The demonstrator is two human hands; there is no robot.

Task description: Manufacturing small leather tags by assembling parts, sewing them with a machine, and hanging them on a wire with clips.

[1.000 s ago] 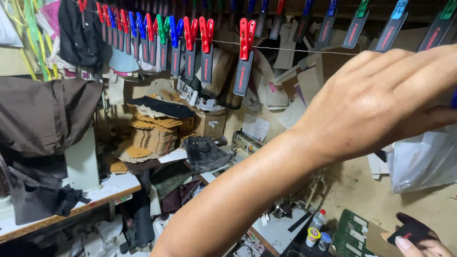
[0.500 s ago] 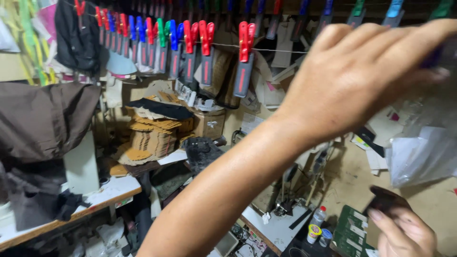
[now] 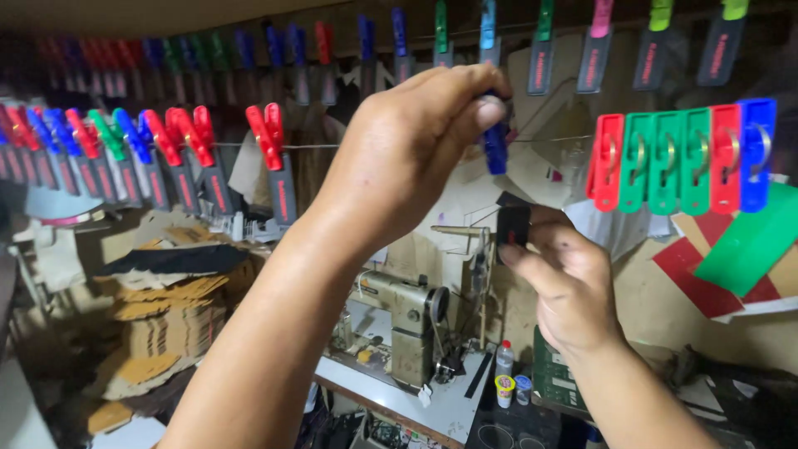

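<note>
- Since the earlier frame, the right hand (image 3: 573, 291) had risen from the lower right corner to just under the wire (image 3: 549, 140), bringing its black piece (image 3: 513, 224) up with it.
- Meanwhile the left hand (image 3: 407, 158) had shifted toward the middle of the view and closed on a blue peg (image 3: 496, 141).
- Left thumb and fingers pinched the blue peg, which sat on the wire.
- Right fingers gripped the black piece, a small flat dark rectangle held upright, just below the blue peg and not touching it as far as could be seen.
- Right of the hands, a tight row of pegs (image 3: 682, 158) in red, green and blue hung on the same wire.
- Left of the hands, more red, blue and green pegs hung along the wire, each clamping a dark strip.
- Below, a sewing machine (image 3: 407, 312) stood on a white table (image 3: 449, 407), with small bottles (image 3: 504, 374) beside it.
- Stacked cardboard cutouts (image 3: 166, 324) lay at lower left.
</note>
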